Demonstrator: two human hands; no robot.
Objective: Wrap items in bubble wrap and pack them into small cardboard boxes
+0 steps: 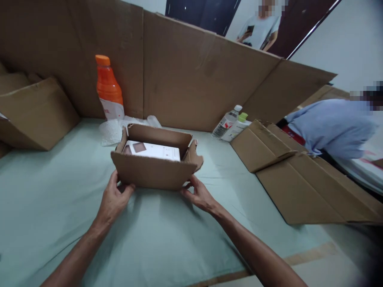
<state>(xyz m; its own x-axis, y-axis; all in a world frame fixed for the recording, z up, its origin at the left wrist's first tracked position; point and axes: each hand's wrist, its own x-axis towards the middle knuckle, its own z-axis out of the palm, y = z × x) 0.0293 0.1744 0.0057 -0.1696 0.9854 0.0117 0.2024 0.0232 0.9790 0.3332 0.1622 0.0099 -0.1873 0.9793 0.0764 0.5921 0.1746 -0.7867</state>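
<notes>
In the middle of the head view is a small cardboard box, open at the top, on the pale green cloth. A white printed carton lies inside it, its lower part hidden by the front wall. My left hand grips the lower left corner of the cardboard box, thumb on the front side. At the lower right corner, my right hand holds it with thumb and fingers. Crumpled bubble wrap lies just behind the box on the left.
An orange bottle stands behind, against a tall cardboard wall. A clear bottle and a white bottle with a green cap lean at the right. Cardboard pieces flank both sides. Two people are beyond the wall.
</notes>
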